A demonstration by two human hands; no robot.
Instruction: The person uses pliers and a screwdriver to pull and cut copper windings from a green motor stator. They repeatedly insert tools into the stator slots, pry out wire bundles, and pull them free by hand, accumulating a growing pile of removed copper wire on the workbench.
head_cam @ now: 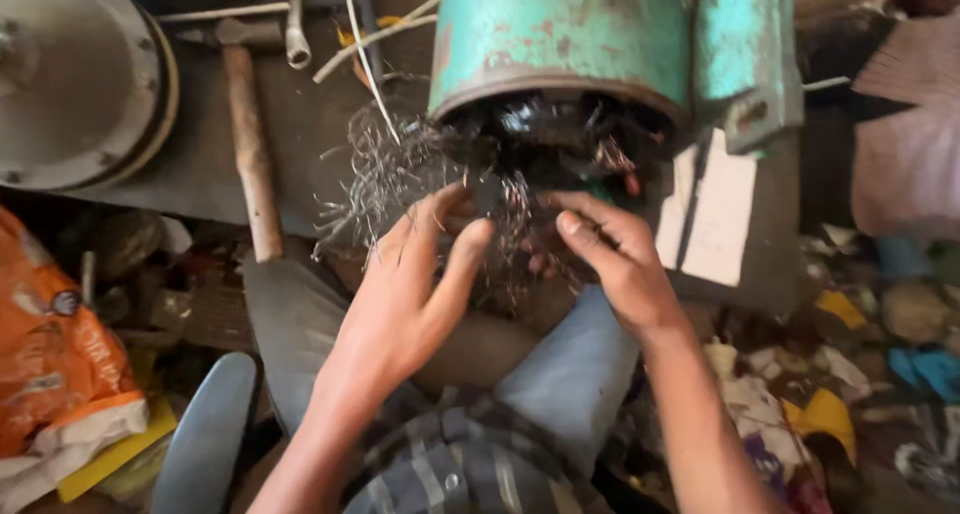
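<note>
We work at the open mouth of the teal motor housing [560, 44], far centre, where the tangled winding wire [400, 174] spills out to its left. Best we pinch a few strands at a time and pull straight out. Our left hand [405, 294] spreads open against the wire; our right hand [610, 254] curls, fingertips among the strands, grip unclear.

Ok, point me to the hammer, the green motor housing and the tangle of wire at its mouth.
hammer [250, 144], head view, middle of the wooden handle.
green motor housing [560, 29], head view, painted outer shell.
tangle of wire [375, 179], head view, loose strands left of the opening.
</note>
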